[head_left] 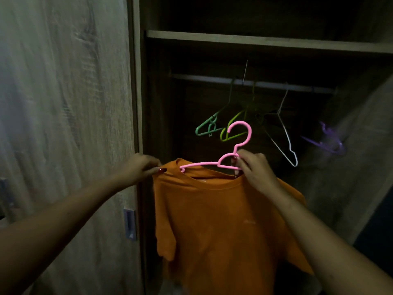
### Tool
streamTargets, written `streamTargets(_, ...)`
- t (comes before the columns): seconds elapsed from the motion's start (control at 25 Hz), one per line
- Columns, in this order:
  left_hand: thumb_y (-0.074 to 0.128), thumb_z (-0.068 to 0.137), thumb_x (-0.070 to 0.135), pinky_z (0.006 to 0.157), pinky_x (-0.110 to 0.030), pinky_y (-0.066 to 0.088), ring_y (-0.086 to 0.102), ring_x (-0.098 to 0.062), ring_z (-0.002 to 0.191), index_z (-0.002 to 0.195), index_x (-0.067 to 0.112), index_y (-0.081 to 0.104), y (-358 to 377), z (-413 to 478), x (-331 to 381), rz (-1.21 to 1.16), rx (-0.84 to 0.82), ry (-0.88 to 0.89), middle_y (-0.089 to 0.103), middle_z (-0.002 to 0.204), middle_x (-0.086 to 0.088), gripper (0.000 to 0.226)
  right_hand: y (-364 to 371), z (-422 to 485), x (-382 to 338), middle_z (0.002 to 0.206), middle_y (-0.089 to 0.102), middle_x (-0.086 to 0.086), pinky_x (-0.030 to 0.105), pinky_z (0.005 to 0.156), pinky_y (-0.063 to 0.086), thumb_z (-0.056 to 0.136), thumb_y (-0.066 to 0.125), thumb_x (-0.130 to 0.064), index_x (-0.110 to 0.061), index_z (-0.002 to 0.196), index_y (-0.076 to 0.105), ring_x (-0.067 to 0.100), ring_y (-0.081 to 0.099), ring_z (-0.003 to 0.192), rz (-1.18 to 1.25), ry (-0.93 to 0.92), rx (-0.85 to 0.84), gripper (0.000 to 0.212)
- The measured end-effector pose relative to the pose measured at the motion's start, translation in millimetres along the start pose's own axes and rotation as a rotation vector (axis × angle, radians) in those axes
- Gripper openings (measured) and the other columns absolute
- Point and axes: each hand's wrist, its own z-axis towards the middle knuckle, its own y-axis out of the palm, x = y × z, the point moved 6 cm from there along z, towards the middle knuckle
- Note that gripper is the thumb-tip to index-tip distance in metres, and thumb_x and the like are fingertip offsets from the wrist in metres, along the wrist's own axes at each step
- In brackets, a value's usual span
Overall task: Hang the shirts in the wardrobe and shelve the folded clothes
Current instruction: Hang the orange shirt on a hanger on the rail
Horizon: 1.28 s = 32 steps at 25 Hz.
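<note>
An orange T-shirt (221, 226) hangs in front of the open wardrobe, partly on a pink plastic hanger (238, 145). The hanger's left arm pokes out of the neck opening; its right arm is inside the shirt, hidden. My left hand (142, 167) pinches the shirt's left shoulder beside the collar. My right hand (255, 169) grips the hanger's neck together with the collar. The hanger's hook points up, below the wardrobe rail (255, 83).
On the rail hang bare hangers: a green one (207, 126), a yellow-green one (231, 129), a white wire one (285, 137) and a purple one (327, 139). A shelf (265, 41) runs above the rail. The closed wooden door (63, 124) stands at the left.
</note>
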Motion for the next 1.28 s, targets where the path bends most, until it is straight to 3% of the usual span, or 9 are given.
streamTargets(0.16,0.053,0.093,0.018,0.072,-0.020,0.048,0.054,-0.001,0.078,0.093,0.020,0.063,-10.1,-0.3,8.5,0.068,0.232,0.089,0.054,0.088,0.011,0.010,-0.5,-6.9,8.4,0.076,0.062,0.003,0.037,0.056,0.048,0.096,0.045,-0.021,-0.019,0.100,0.055,0.017,0.059,0.063,-0.251,-0.024,-0.124,0.011)
streamTargets(0.36,0.042,0.091,0.039,0.074,-0.020,0.051,0.056,-0.002,0.083,0.100,0.027,0.055,-1.3,-3.2,27.0,0.017,0.165,0.104,0.053,0.094,0.011,0.020,-17.3,-11.4,14.9,0.072,0.058,0.004,0.029,0.049,0.040,0.095,0.047,-0.014,-0.012,0.105,0.057,0.014,0.053,0.056,-0.158,0.005,0.078,0.014)
streamTargets(0.48,0.048,0.093,0.032,0.082,-0.028,0.052,0.057,-0.011,0.097,0.114,0.022,0.055,-2.2,-2.4,29.9,0.160,0.208,0.085,0.055,0.107,0.003,0.024,-5.4,-16.9,8.4,0.074,0.061,0.003,0.039,0.054,0.050,0.095,0.047,-0.015,-0.015,0.102,0.056,0.016,0.060,0.062,-0.146,-0.016,-0.005,0.011)
streamTargets(0.6,0.035,0.095,0.043,0.091,-0.030,0.047,0.050,-0.013,0.112,0.124,0.021,0.053,4.2,2.2,34.1,0.236,0.184,0.080,0.051,0.122,0.000,0.040,-5.8,-16.5,5.5,0.078,0.060,0.000,0.029,0.057,0.050,0.096,0.046,-0.014,-0.014,0.108,0.057,0.011,0.060,0.067,-0.110,0.000,0.045,0.016)
streamTargets(0.72,0.029,0.094,0.045,0.086,-0.028,0.050,0.056,-0.002,0.092,0.109,0.025,0.056,16.7,0.2,41.8,-0.027,0.047,0.087,0.059,0.102,0.006,0.037,-4.5,-14.4,3.3,0.082,0.059,-0.001,0.021,0.057,0.045,0.096,0.046,-0.014,-0.012,0.111,0.057,0.009,0.059,0.069,-0.096,0.014,0.039,0.018)
streamTargets(0.8,0.025,0.090,0.051,0.076,-0.019,0.047,0.060,0.002,0.081,0.102,0.028,0.056,18.1,-0.9,43.7,-0.132,0.107,0.104,0.058,0.088,0.015,0.040,2.6,-14.7,-0.9,0.082,0.058,-0.001,0.022,0.057,0.044,0.096,0.046,-0.014,-0.014,0.110,0.056,0.010,0.059,0.069,-0.095,-0.004,-0.019,0.017)
streamTargets(1.0,0.036,0.098,0.036,0.071,-0.020,0.047,0.062,-0.007,0.077,0.092,0.029,0.057,24.8,5.0,49.9,-0.281,0.085,0.039,0.060,0.085,0.005,0.023,23.1,-14.9,-10.3,0.080,0.058,-0.003,0.019,0.056,0.043,0.096,0.047,-0.013,-0.013,0.105,0.057,0.011,0.060,0.067,-0.031,-0.041,-0.090,0.013)
streamTargets(1.12,0.034,0.091,0.054,0.075,-0.023,0.054,0.064,-0.006,0.087,0.092,0.031,0.059,25.4,3.2,55.0,-0.337,0.020,0.118,0.063,0.091,0.006,0.034,26.7,-15.8,-11.6,0.079,0.060,-0.001,0.013,0.055,0.042,0.094,0.049,-0.010,-0.014,0.101,0.058,0.003,0.058,0.062,0.059,-0.058,-0.100,0.012)
streamTargets(1.28,0.038,0.084,0.066,0.074,-0.022,0.052,0.065,-0.007,0.090,0.092,0.034,0.062,18.2,-8.8,32.5,-0.430,0.114,0.079,0.065,0.090,0.012,0.041,14.9,-16.8,17.3,0.094,0.066,-0.004,0.016,0.073,0.049,0.091,0.058,-0.019,-0.017,0.106,0.064,0.001,0.062,0.083,0.108,-0.015,-0.290,0.016)
